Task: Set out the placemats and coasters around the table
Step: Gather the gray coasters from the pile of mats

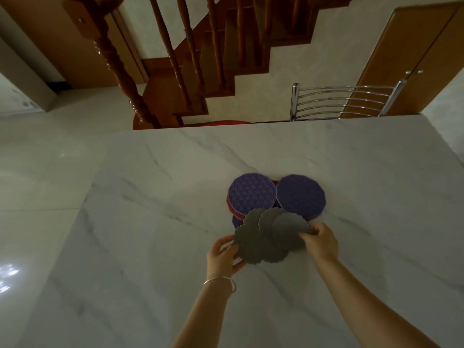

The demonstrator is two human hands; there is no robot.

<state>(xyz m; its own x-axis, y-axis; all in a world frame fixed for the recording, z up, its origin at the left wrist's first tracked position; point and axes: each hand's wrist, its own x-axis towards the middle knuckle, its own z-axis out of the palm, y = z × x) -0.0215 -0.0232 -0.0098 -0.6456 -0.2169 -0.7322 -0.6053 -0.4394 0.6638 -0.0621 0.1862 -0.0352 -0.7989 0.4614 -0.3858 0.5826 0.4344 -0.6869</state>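
The room is dim and the colours muted. Daylight glares off the glossy floor [10, 272] at the left edge in 1 bright patch. The marble counter [351, 172] shows soft, faint shadows. The wide lens bends the staircase balusters [173, 59] and the door [414, 54] outward. Detail is soft throughout, and softest toward the corners.

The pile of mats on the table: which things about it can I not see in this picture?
- Head view: the red mat is mostly hidden under the purple mats.
- The gray scalloped mats, fanned in both hands, overlap, so their exact count stays unclear.
- They hide the pile's near edge.
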